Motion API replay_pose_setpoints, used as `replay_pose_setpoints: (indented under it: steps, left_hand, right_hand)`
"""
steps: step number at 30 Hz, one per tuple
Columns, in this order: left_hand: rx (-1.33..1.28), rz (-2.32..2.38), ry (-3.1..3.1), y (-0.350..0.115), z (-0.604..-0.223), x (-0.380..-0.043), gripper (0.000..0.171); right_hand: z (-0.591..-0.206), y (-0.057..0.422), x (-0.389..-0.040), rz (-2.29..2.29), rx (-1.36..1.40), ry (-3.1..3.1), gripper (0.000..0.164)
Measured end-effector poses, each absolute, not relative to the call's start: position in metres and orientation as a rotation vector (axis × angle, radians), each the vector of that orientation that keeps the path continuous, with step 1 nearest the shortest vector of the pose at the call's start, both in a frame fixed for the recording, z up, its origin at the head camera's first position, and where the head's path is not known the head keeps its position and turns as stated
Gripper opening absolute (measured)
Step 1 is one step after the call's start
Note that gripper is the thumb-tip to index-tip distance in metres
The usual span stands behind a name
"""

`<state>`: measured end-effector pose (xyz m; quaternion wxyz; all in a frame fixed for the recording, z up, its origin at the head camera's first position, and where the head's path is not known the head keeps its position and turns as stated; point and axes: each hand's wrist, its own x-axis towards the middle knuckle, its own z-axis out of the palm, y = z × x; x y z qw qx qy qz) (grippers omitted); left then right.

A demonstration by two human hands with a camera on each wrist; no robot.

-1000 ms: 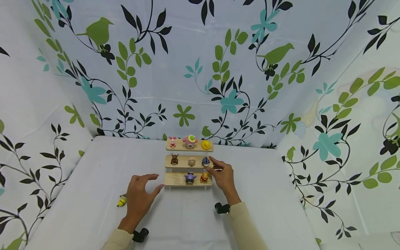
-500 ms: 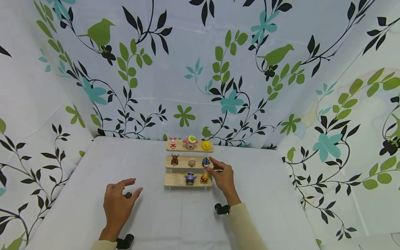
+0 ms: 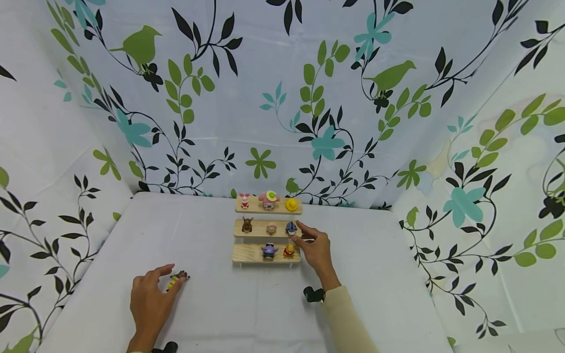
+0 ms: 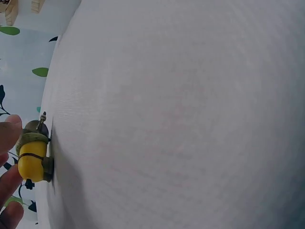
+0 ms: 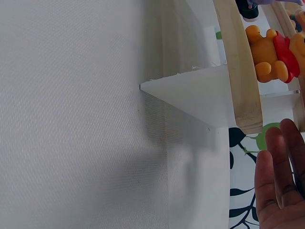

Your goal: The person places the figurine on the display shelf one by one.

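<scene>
My left hand (image 3: 150, 301) is low over the white table at the left, with a small yellow figurine (image 3: 173, 282) with dark bands and a brownish end between thumb and fingers. In the left wrist view the yellow figurine (image 4: 32, 160) is against the cloth, fingertips right beside it. My right hand (image 3: 317, 249) holds the right end of the middle tier of a wooden display shelf (image 3: 247, 254), next to a blue figurine (image 3: 291, 228). Its other fingers (image 5: 281, 167) extend beside the shelf in the right wrist view.
Several figurines line the tiers: a pink one (image 3: 268, 198) and a yellow duck (image 3: 291, 204) on top, a brown one (image 3: 246, 224) in the middle, a purple one (image 3: 269, 251) and a bear in red (image 3: 289, 251) below. A leaf-patterned cloth (image 3: 265, 122) hangs behind.
My left hand has moved left and down, away from the shelf's left side to around the yellow figurine. My right hand and the shelf have stayed in place.
</scene>
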<state>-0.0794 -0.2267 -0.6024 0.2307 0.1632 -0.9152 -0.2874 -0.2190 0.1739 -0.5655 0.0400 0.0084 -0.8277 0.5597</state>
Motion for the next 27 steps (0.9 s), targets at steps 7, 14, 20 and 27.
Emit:
replay_pose_setpoints:
  steps: [7, 14, 20, 27]
  left_hand:
    - [0.474, -0.791, -2.577, -0.230, -0.608, -0.079, 0.043]
    - [0.504, -0.782, -2.665, -0.233, -0.610, -0.076, 0.046]
    - [0.492, -0.782, -2.663, -0.230, -0.606, -0.078, 0.046]
    - [0.356, -0.788, -2.565, -0.221, -0.589, -0.091, 0.045]
  right_hand:
    - [-0.566, 0.174, -0.219, 1.700, 0.025, -2.542, 0.049]
    - [-0.566, 0.173, -0.219, 1.705, 0.012, -2.544, 0.049]
    - [-0.565, 0.173, -0.219, 1.690, -0.004, -2.558, 0.049]
    - [-0.564, 0.171, -0.219, 1.684, -0.029, -2.567, 0.049]
